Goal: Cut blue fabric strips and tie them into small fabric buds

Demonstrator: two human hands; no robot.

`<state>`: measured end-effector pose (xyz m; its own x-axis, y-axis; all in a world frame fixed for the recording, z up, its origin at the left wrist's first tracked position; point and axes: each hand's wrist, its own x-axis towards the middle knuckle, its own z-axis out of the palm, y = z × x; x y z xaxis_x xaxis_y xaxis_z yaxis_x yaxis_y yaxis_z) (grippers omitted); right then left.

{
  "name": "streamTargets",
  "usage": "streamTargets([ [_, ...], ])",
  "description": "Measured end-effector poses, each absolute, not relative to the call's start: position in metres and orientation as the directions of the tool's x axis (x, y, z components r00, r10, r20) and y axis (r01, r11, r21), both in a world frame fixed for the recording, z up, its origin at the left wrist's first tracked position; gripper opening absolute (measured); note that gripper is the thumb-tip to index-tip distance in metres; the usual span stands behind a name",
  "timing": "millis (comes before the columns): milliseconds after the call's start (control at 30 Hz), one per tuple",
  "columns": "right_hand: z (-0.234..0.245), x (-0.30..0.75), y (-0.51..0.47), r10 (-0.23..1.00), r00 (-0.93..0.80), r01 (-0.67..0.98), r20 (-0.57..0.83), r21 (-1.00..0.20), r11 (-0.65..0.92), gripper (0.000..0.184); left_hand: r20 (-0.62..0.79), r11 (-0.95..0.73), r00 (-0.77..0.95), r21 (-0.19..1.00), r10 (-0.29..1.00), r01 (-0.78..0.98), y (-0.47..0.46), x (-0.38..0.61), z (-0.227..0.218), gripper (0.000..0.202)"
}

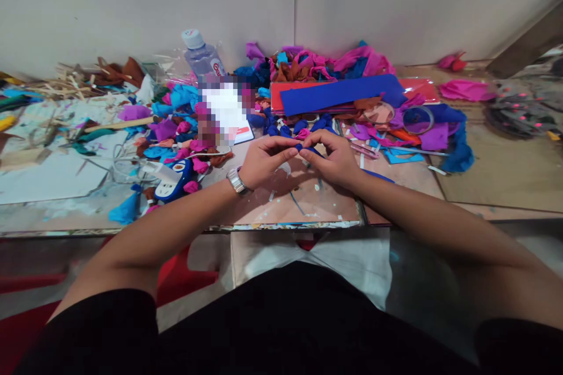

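Note:
Above the near part of the table, my left hand [269, 158] and my right hand [333, 158] meet at the fingertips. Between them is a small gathered piece of dark blue material [299, 147], paper or cloth. Thumb and forefinger of each hand pinch it, and the fingers cover much of it. Just beyond my hands lie several small dark blue twisted bundles [301, 126]. A long flat blue strip [338, 94] rests across red sheets [278, 95] farther back. Right of my right hand is a pink cutter-like tool [365, 149].
A bottle with a white cap [203, 54] and a blurred phone [226, 111] stand left of centre. A blue-and-white power strip [173, 180] with a cable lies nearer. Colourful scraps [176, 99], tape rolls [417, 119] and wooden sticks [73, 83] crowd the table. A wall rises behind.

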<state>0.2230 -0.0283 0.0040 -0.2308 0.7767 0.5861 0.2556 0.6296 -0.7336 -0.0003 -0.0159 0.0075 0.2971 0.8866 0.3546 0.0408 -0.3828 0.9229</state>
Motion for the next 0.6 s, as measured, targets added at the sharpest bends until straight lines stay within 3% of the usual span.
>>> streamTargets([
  [200,0.006,0.223,-0.030,0.762,-0.245,0.254,0.599,-0.719,0.647,0.024,0.343,-0.360,0.295,0.933,0.892,0.002,-0.017,0.002,0.005,0.037],
  [433,0.013,0.226,-0.031,0.648,-0.288,0.342,0.705,-0.557,0.757,0.023,0.322,-0.306,0.271,0.947,0.907,-0.099,-0.015,0.003,0.007,0.038],
  [600,0.016,0.230,-0.029,0.623,-0.298,0.378,0.723,-0.510,0.773,0.020,0.272,-0.238,0.263,0.959,0.926,-0.155,-0.010,0.002,0.001,0.041],
])
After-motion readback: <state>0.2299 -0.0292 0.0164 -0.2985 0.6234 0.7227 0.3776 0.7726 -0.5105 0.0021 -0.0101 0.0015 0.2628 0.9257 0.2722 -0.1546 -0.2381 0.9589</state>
